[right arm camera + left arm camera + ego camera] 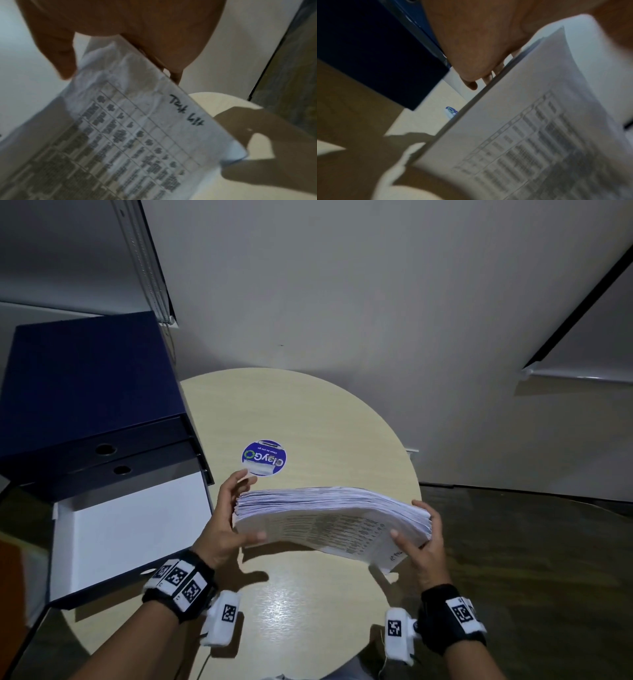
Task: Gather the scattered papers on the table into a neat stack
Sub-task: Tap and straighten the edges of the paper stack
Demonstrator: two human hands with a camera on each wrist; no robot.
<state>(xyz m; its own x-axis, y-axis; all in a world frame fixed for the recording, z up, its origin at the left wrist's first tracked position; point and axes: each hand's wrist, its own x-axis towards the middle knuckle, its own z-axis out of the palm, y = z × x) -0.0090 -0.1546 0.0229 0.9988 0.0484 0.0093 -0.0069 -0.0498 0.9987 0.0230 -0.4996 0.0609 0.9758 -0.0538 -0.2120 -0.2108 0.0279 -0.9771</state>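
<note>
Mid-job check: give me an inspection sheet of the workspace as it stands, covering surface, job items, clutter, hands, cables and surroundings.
Surface: round pale wood-grain table, with glare near the front edge.
Job's things: thick paper stack held above the table, sagging and tilted; its edges are fanned, not yet squared. The top sheet shows a printed table. No loose sheets seen on the table.
Clutter: round blue sticker on the tabletop; dark blue box files at the left, one open with a white inside.
Grippers: left hand grips the stack's left end; right hand grips its right end.
Cables: thin cords hang from the wrist cameras.
Surroundings: pale wall, dark floor at the right.
</note>
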